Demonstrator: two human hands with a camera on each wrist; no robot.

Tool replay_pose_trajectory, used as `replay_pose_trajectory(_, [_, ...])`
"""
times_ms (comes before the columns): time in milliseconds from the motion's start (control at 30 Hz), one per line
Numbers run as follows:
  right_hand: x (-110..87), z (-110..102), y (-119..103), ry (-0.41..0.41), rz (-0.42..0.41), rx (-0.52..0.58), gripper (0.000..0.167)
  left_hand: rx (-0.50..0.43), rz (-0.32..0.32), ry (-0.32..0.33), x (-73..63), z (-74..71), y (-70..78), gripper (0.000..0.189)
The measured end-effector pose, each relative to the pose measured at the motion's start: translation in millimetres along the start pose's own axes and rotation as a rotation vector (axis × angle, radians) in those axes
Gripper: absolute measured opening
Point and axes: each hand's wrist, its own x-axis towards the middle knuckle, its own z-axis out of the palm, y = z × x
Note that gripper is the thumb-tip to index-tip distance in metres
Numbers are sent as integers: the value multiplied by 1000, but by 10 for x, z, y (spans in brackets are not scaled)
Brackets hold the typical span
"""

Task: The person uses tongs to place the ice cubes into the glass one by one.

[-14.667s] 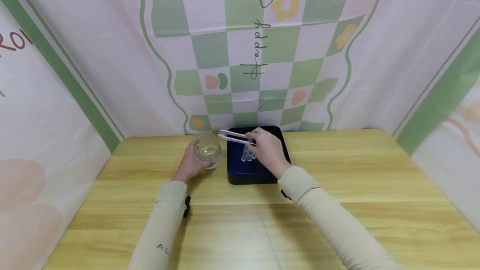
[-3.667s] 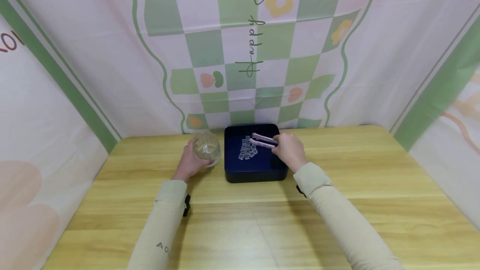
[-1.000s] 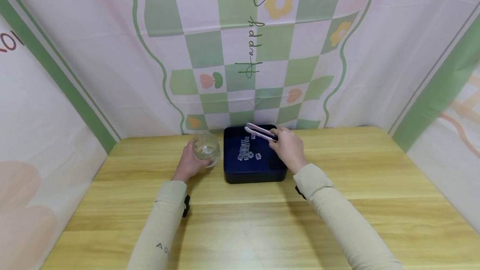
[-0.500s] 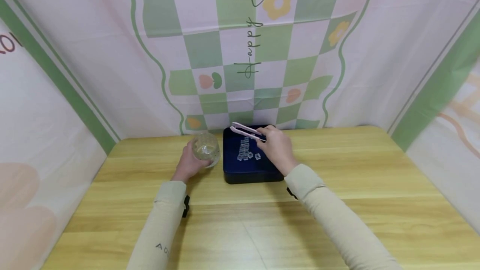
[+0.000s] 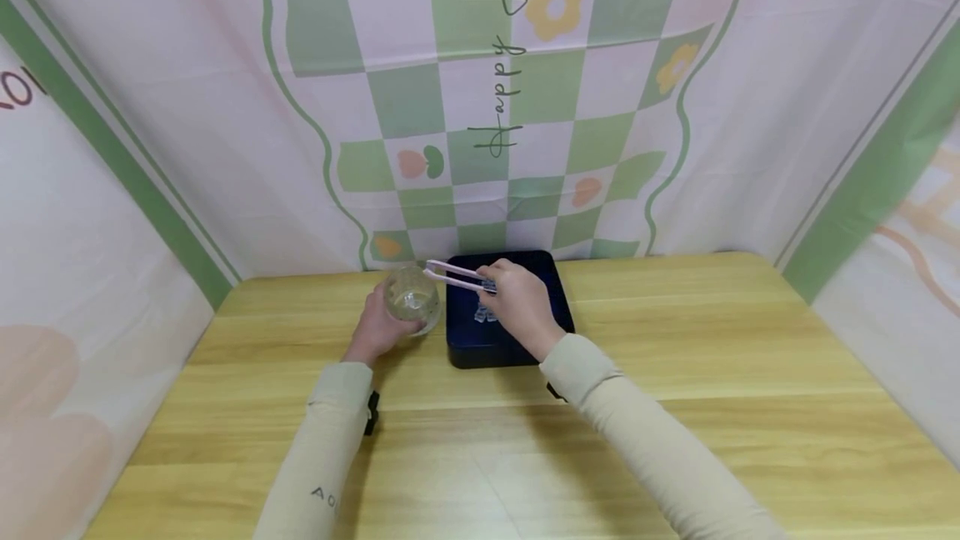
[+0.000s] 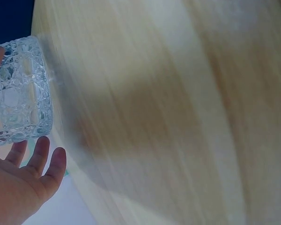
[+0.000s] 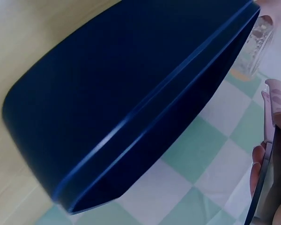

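Observation:
My left hand (image 5: 377, 327) grips a clear drinking glass (image 5: 412, 294) standing on the table beside the tray. In the left wrist view the glass (image 6: 18, 93) has a cut, faceted surface, with the thumb on one side and fingers on the other. My right hand (image 5: 521, 302) holds pink-tipped tongs (image 5: 455, 270) over the dark blue tray (image 5: 495, 357). The tong tips point left and reach the rim of the glass; what lies between them is too small to make out. Small clear cubes (image 5: 483, 315) lie in the tray, partly hidden under my right hand.
The wooden table (image 5: 450, 457) carries the tray near its back edge. Behind it hangs a green-and-white checkered cloth (image 5: 480, 148), close to the tray's far side. Both sleeved forearms reach in from the front.
The right hand has carried the tongs left from above the tray's far right to the glass rim. The left hand and the glass have stayed in place.

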Motion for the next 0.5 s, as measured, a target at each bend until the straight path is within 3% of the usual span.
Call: replay_pose_trajectory(500, [4,77,-158,-49,-78,-42,25,-17,51,7,8,9,-15,89])
